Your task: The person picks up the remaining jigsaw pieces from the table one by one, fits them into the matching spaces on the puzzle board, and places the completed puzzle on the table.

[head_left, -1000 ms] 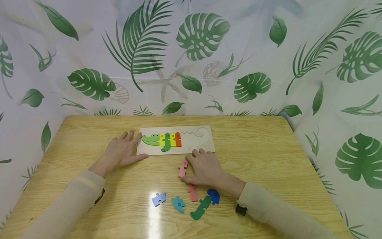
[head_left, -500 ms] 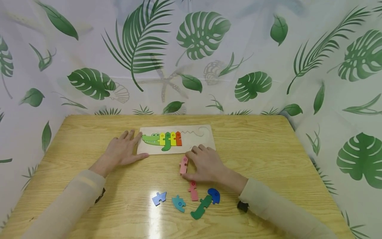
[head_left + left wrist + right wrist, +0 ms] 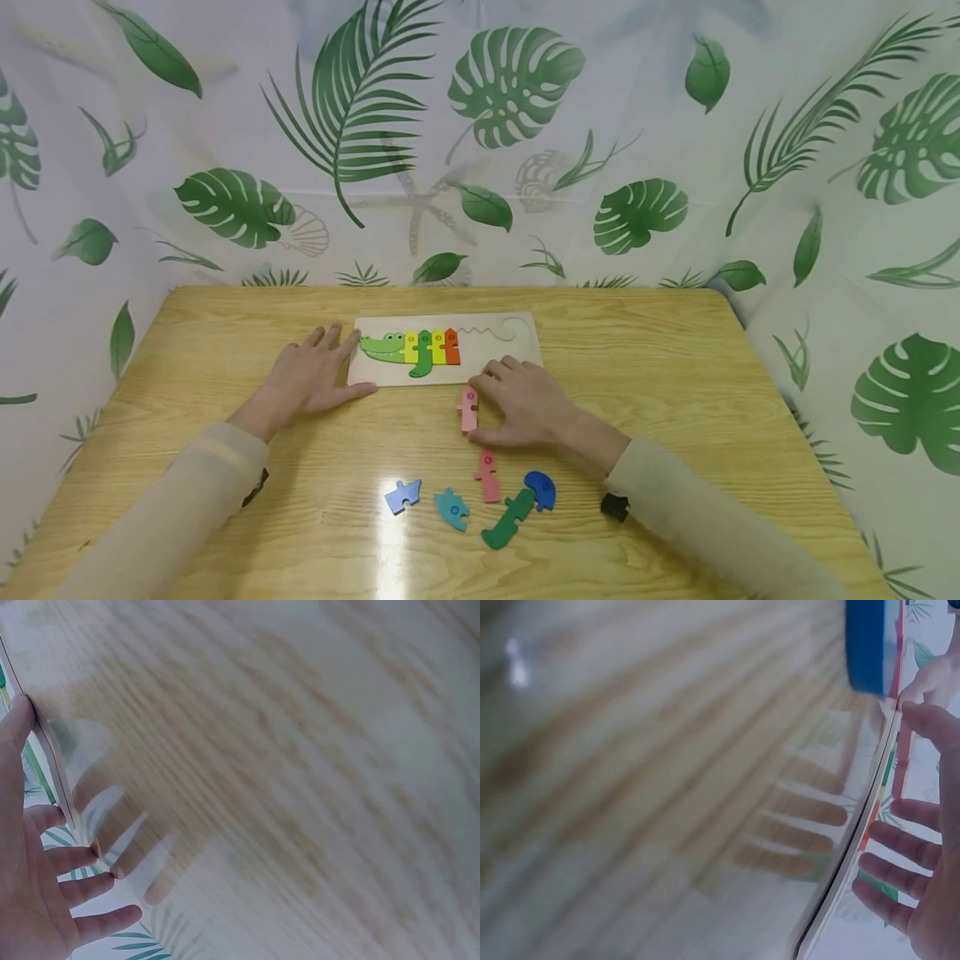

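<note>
A pale wooden puzzle board (image 3: 495, 350) lies toward the back of the table, with a green crocodile head (image 3: 382, 348) and several yellow, green and red body pieces joined on its left half. My left hand (image 3: 306, 373) rests at the board's left end, index finger by the upper corner and thumb along the lower edge, fingers spread. Just below the board, my right hand (image 3: 528, 404) pinches a pink puzzle piece (image 3: 468, 410) lengthwise between thumb and index finger. In the right wrist view, that pink piece (image 3: 902, 757) shows edge-on beside the fingers.
Nearer me lie another pink piece (image 3: 488, 477), a green leg piece (image 3: 508, 520), a dark blue piece (image 3: 541, 490), a teal piece (image 3: 452, 509) and a light blue piece (image 3: 403, 496). A leaf-patterned cloth (image 3: 555, 233) stands behind the wooden table (image 3: 637, 358).
My right hand has slid the pink piece a little toward the board and turned it from a slant to nearly straight. The left hand stays at the board's left end.
</note>
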Available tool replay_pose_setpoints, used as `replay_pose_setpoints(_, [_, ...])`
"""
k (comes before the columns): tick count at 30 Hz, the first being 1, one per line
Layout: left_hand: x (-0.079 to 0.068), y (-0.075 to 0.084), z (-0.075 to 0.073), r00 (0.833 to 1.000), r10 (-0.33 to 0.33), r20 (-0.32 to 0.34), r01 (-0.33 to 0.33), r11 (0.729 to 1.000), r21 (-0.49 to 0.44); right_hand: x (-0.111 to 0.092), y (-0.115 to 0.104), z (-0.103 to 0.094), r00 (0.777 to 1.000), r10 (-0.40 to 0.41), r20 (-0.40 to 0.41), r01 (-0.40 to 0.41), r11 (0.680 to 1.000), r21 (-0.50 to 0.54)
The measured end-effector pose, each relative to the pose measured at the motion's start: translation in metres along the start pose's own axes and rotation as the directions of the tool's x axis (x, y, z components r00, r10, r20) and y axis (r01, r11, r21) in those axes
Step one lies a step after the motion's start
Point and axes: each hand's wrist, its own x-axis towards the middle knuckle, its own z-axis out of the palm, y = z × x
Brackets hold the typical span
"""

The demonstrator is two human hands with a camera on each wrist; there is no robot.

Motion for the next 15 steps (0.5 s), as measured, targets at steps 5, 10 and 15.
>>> replay_pose_setpoints(5, [0.001, 0.000, 0.001, 1.000, -0.002, 0.000, 0.002, 1.000, 0.001, 0.002, 0.005, 0.000, 1.000, 0.001, 0.023, -0.001, 1.000, -0.002])
replay_pose_setpoints(10, [0.002, 0.000, 0.001, 1.000, 0.001, 0.001, -0.001, 1.000, 0.001, 0.005, 0.010, -0.001, 1.000, -0.030, -0.002, 0.030, 0.999, -0.016])
replay_pose_setpoints(15, [0.002, 0.000, 0.001, 1.000, 0.000, 0.006, 0.000, 1.000, 0.001, 0.009, 0.014, -0.002, 0.998, -0.062, -0.024, 0.061, 0.998, -0.033])
